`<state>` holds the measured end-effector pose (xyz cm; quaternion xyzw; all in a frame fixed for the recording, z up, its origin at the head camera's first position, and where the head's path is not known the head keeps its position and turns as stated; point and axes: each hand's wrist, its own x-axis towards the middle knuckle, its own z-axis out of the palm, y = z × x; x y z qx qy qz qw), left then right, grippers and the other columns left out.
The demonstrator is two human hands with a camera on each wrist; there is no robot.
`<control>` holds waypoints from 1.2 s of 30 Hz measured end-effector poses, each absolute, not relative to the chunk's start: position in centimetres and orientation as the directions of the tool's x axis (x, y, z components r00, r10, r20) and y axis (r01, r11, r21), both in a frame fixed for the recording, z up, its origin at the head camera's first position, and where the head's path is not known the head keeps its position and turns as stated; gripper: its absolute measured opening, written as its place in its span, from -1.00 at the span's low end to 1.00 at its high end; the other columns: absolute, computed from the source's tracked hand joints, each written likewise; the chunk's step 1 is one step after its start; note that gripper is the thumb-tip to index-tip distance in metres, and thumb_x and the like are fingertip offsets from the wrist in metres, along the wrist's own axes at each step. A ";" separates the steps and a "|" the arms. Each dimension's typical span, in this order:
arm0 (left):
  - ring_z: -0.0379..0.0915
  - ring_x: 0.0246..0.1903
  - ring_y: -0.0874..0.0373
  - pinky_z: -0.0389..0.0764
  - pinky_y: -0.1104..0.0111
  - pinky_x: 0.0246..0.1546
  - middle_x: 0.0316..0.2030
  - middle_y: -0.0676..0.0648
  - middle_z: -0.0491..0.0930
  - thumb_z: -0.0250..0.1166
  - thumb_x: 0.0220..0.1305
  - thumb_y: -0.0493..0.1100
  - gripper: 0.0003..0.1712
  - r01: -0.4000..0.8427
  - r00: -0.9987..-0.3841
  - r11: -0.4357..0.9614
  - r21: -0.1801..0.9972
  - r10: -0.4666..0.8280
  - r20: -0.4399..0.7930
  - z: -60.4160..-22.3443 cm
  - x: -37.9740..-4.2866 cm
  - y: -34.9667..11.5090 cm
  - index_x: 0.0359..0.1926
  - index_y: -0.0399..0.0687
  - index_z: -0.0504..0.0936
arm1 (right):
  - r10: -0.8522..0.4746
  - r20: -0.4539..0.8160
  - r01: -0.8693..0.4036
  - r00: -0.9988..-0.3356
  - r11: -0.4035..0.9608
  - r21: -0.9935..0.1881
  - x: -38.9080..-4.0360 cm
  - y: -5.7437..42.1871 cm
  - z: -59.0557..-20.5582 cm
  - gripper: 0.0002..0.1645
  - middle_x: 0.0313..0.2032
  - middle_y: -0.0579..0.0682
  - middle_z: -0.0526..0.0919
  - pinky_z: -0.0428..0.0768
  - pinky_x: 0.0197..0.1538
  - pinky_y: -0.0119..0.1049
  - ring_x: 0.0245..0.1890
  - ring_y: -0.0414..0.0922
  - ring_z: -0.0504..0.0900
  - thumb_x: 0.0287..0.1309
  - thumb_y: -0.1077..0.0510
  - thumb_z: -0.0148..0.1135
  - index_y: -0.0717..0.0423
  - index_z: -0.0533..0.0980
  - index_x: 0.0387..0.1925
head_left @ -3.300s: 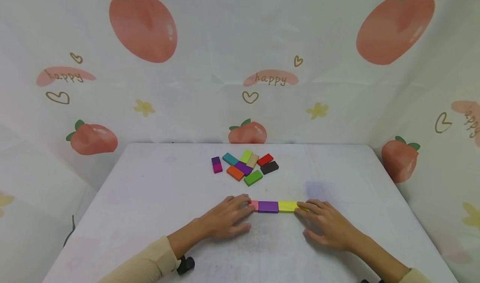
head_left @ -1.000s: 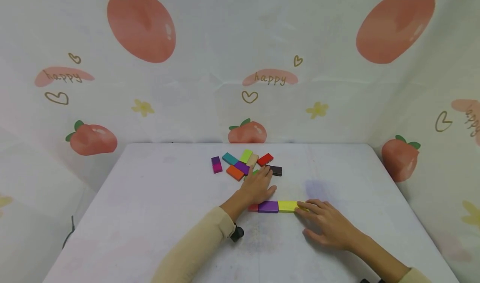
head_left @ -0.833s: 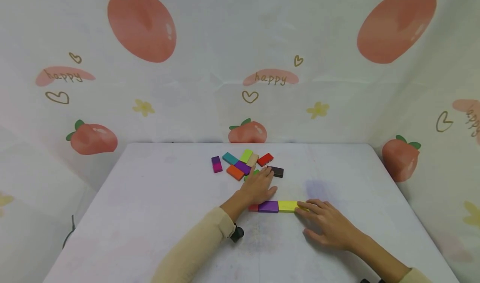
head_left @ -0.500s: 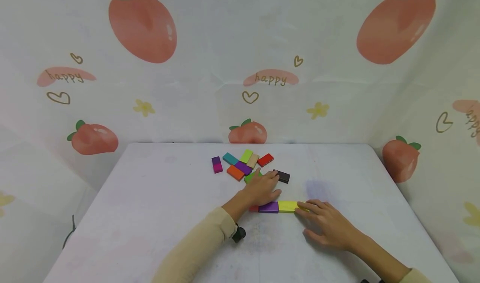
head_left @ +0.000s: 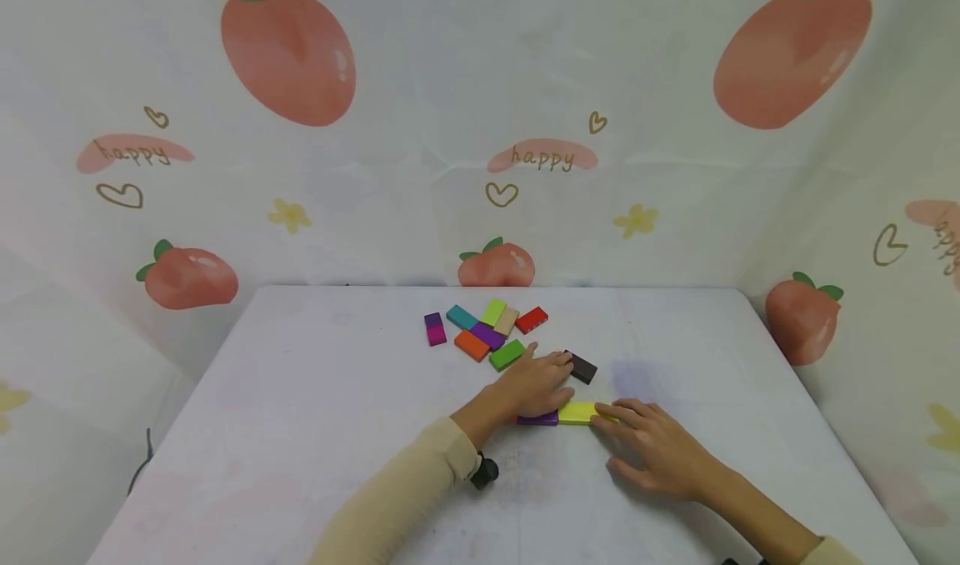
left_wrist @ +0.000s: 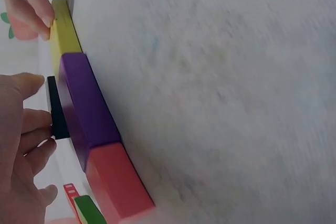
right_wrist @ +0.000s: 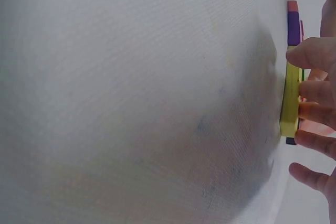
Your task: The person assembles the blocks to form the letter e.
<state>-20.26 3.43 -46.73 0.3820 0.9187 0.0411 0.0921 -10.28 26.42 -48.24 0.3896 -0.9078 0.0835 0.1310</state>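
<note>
In the head view my left hand (head_left: 534,382) reaches over the row of blocks, its fingertips touching the near-left end of a black block (head_left: 581,367) that lies slanted on the table. The left wrist view shows those fingers against the black block (left_wrist: 58,108), thumb apart from it. Beneath the hand are a purple block (left_wrist: 89,100) and a pink block (left_wrist: 119,182), laid end to end with a yellow block (head_left: 576,413). My right hand (head_left: 652,448) rests its fingertips on the yellow block's right end, fingers spread and thumb apart.
Behind the left hand lies a loose cluster: green (head_left: 507,355), orange (head_left: 472,346), purple (head_left: 488,336), teal (head_left: 462,317), lime (head_left: 492,312), tan (head_left: 506,322) and red (head_left: 532,320) blocks. A purple-and-magenta pair (head_left: 435,329) sits left of it. A printed cloth (head_left: 420,240) hangs behind the table.
My left hand has left the pink block for the black block and slid it away from the cluster, rightward and nearer, turning it. The right hand has stayed on the yellow block.
</note>
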 end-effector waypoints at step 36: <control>0.12 0.44 0.24 0.06 0.05 0.46 0.44 0.06 0.26 0.10 0.47 -0.13 -0.44 0.795 -0.592 0.603 0.066 0.794 -0.137 -47.0 -18.9 5.0 0.45 0.05 0.35 | -0.690 0.325 -0.739 -0.647 0.672 -0.046 -10.2 26.5 -48.2 -0.32 0.17 0.01 0.61 0.60 -0.07 0.02 0.10 0.00 0.55 -0.09 -0.02 0.50 0.08 0.61 0.14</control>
